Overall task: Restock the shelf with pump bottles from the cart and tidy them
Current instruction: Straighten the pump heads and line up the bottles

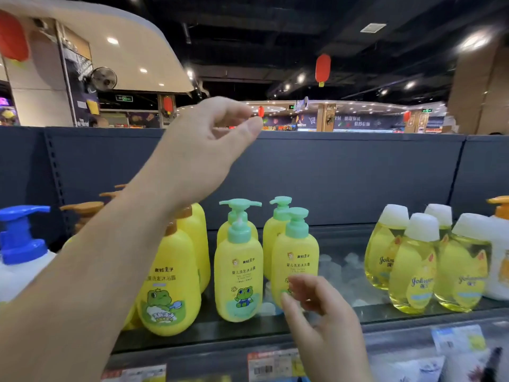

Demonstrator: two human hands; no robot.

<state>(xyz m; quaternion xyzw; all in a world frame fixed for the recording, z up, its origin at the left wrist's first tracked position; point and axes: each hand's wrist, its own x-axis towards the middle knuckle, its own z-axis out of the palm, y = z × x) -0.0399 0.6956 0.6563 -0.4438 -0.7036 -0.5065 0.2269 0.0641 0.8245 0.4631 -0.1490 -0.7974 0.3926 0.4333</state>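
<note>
Four green-capped yellow pump bottles (238, 274) stand on the shelf (341, 318) before us, two in front, two behind. Our left hand (203, 144) hangs above them, fingers loosely curled, holding nothing. Our right hand (322, 312), fingers spread, nears the front right bottle (296, 255).

"Johnson's" script shows on the clear yellow bottles (416, 274); Chinese characters label the frog pump bottles (238, 274).
</note>
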